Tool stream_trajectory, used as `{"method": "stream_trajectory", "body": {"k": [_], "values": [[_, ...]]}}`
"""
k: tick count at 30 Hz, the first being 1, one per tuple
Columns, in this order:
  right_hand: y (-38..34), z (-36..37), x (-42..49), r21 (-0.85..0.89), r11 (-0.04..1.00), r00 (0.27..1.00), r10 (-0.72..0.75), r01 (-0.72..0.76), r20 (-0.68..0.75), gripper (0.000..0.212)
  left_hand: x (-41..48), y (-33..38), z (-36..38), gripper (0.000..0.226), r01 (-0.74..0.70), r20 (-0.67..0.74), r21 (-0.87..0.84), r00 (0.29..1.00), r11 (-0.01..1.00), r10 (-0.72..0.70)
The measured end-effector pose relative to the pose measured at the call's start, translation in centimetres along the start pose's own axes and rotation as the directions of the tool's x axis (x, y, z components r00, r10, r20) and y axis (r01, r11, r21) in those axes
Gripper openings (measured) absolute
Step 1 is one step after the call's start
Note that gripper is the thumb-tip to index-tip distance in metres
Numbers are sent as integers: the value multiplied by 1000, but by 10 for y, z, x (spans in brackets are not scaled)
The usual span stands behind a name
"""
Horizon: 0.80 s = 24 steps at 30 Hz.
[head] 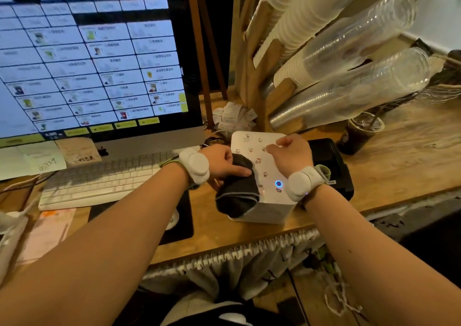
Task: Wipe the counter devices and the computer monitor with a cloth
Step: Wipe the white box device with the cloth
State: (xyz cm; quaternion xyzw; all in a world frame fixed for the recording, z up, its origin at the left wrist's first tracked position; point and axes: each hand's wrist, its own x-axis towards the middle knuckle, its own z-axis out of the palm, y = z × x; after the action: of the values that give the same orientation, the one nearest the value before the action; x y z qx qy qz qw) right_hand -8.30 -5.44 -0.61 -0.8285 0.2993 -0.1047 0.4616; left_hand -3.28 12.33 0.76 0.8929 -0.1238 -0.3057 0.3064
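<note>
Wood first: the counter runs across my view, its front edge passing just below the devices, and its widest bare stretch lies off to the right. The lit computer monitor fills the upper left, its lower right corner close behind the left hand. Stacked cups slant down from the upper right in a wooden rack and crowd the space above the back of the counter.

A white keyboard sits under the monitor, its right end near the left wrist. The white box device, dotted with small stickers and showing a blue ring light, stands near the counter's front edge. A black device is just beside it on the right, partly hidden by the right wrist. A black mouse mat reaches to the counter edge on the box's left, so the gap there is narrow.

The dark cloth lies on the left side of the box's top and hangs over its front left corner. My left hand grips the cloth — fingers curled round the bunched upper part, thumb laid along it. My right hand rests on the box's top near its back right, fingers loosely bent and grasping nothing.

Behind the box lie crumpled receipts — and a lidded dark drink stands to the right of them.
</note>
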Motion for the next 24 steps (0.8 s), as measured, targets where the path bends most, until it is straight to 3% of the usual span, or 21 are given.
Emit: {"method": "stream_trajectory", "body": {"k": [3,6,8,11,18,21,24], "values": [[8,5,19,-115,993,996,21,-31,-84,36,1,3,3,41,-5,-81,90,997,996,12],[18,11,34,-133,986,994,102,-98,25,54,9,7,4,42,16,-268,138,963,990,21],[18,13,32,-125,989,993,88,-78,78,48,14,9,12,43,43,-420,102,908,994,4],[18,10,33,-120,991,988,69,-53,141,39,28,7,32,51,24,-530,-68,846,997,-56],[28,10,41,-81,996,973,55,-38,226,35,50,-5,53,80,-78,-333,-234,943,969,-4],[27,15,42,-107,994,979,54,-34,195,36,61,8,36,64,-152,-340,-250,938,956,60],[27,14,45,-137,990,978,56,-28,203,36,62,13,26,49,-211,-331,-441,942,872,60]]}}
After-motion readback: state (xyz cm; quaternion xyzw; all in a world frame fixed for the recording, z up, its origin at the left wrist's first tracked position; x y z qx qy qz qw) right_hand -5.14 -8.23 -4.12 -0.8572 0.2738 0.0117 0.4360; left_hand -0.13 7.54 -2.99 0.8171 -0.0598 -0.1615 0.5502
